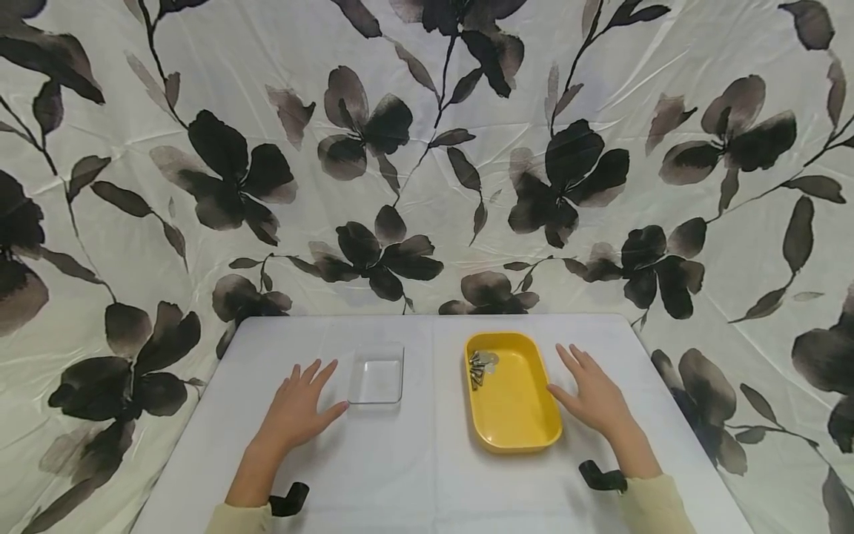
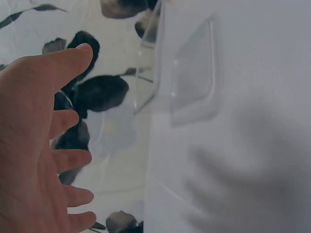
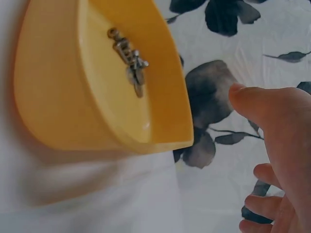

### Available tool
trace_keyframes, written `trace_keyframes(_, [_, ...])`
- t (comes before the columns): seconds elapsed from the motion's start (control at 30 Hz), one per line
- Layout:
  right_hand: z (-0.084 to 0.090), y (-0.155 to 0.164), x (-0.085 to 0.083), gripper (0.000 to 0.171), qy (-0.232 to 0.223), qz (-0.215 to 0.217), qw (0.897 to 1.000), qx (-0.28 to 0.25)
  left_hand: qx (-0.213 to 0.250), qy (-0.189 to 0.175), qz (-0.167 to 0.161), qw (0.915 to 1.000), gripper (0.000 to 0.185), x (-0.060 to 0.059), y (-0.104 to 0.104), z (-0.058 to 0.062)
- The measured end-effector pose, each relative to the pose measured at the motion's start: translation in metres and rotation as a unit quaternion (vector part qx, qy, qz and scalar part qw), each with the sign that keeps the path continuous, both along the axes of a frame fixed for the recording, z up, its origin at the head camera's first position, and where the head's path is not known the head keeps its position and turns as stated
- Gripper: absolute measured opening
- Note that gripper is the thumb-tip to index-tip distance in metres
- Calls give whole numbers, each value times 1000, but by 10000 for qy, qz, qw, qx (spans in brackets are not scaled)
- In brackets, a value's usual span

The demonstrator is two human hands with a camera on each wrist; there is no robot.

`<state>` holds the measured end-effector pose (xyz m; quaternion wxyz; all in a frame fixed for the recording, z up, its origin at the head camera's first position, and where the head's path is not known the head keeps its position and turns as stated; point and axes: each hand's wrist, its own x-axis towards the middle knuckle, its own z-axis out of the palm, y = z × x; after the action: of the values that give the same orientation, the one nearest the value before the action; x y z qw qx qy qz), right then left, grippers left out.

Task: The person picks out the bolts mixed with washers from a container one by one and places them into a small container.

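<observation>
My left hand hovers at the left of a clear, square plastic box, fingers spread and holding nothing. In the head view its thumb tip appears close to the box's near left corner; the left wrist view shows a gap between the thumb and the box. A yellow tray with rounded corners stands to the right of the box. Small silver bolt-like pieces and pale round discs lie near its far left side. Beside the tray's right edge, my right hand has loosely extended fingers and holds nothing.
The box and tray stand on a white-covered table, with a strip of the cover between them. Behind the far edge hangs a pale cloth printed with dark flowers. A black band is on the left wrist, another on the right.
</observation>
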<state>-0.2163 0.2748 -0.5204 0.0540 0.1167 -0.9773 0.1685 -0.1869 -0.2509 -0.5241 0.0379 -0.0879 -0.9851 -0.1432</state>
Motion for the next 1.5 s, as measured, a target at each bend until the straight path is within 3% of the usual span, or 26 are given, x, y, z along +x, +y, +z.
trace_keyframes(0.13, [4, -2, 1, 83, 33, -16, 10000, -70, 117, 61, -173, 9998, 79, 3, 17, 5])
trace_keyframes(0.43, [18, -11, 4, 74, 143, -72, 9996, -217, 348, 280, -572, 9974, 76, 1, 57, 4])
trace_keyframes(0.63, [22, -18, 5, 68, 245, -143, 9990, -335, 927, -197, -548, 9940, 75, 1, 84, 4])
trace_keyframes(0.97, [27, -34, -1, 57, 276, -133, 9981, -535, 1863, -693, -376, 9793, 71, -4, 129, -3])
trace_keyframes(1.2, [34, -48, -13, 50, 162, -159, 9968, -767, 2587, -872, -436, 9610, 73, -11, 153, -16])
trace_keyframes(1.5, [36, -58, -14, 46, 101, -105, 9958, -909, 3702, -1185, -260, 9210, 72, -13, 179, -49])
